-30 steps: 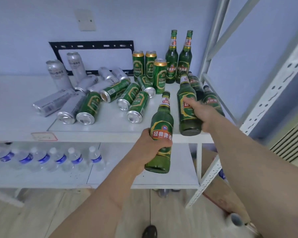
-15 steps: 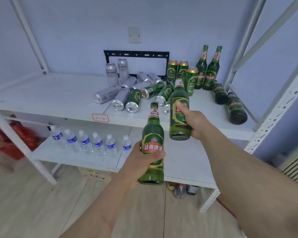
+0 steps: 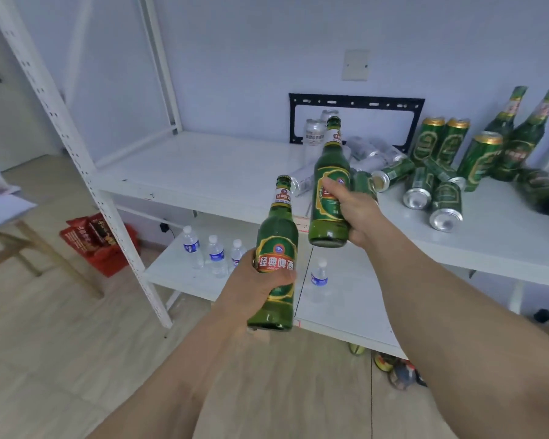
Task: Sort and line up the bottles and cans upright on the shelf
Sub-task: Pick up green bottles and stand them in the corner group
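Observation:
My left hand (image 3: 251,288) grips a green beer bottle (image 3: 278,236) upright in the air in front of the shelf. Higher and to the right, my right hand (image 3: 352,210) holds a second green bottle (image 3: 330,172) upright over the front edge of the white upper shelf (image 3: 203,166). On the right of that shelf lie several green cans (image 3: 446,202) and silver cans (image 3: 365,150) on their sides. Three green cans (image 3: 435,141) and two green bottles (image 3: 526,134) stand upright at the back right. Another bottle (image 3: 544,191) lies flat at the far right.
A black metal bracket (image 3: 355,101) leans on the wall behind the cans. Small water bottles (image 3: 214,253) stand on the lower shelf. The shelf's white post (image 3: 86,160) rises at the left. Red packages (image 3: 92,239) sit on the wooden floor beside a wooden table leg.
The view has swung to the left, so the pile now sits at the right. Both hands carried their bottles leftward, away from the pile, toward the bare left part of the upper shelf.

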